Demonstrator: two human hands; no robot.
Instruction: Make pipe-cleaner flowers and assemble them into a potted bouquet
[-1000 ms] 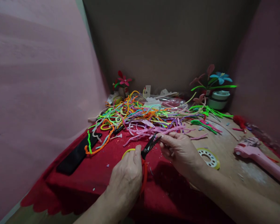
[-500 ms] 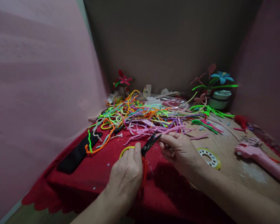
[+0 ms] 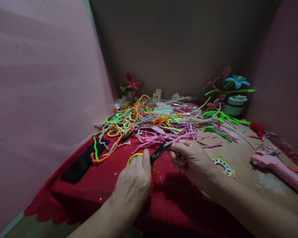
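My left hand [image 3: 135, 177] is wrapped round the handles of a pair of scissors [image 3: 159, 152], which have black blades and yellow and red-orange grips. The blades point up and right, slightly parted. Their tips reach the fingertips of my right hand [image 3: 188, 157], which is closed in a pinch. Whatever it pinches is too small and hidden to name; a bluish speck shows between the blades. Just beyond the tips lie pink-purple pipe cleaners [image 3: 181, 137], part of a tangled pile of many-coloured pipe cleaners [image 3: 139, 120].
A black phone [image 3: 76, 167] lies on the red cloth [image 3: 89, 195] at left. On the right are a tape roll [image 3: 224, 167], a pink glue gun [image 3: 275, 162] and green pipe cleaners [image 3: 220, 132]. Fuzzy flowers [image 3: 237, 81] and a pale green pot [image 3: 234, 105] stand behind.
Both hands stay almost in place. The scissor blades look slightly shifted at my right fingertips, and the whole view has moved a little.
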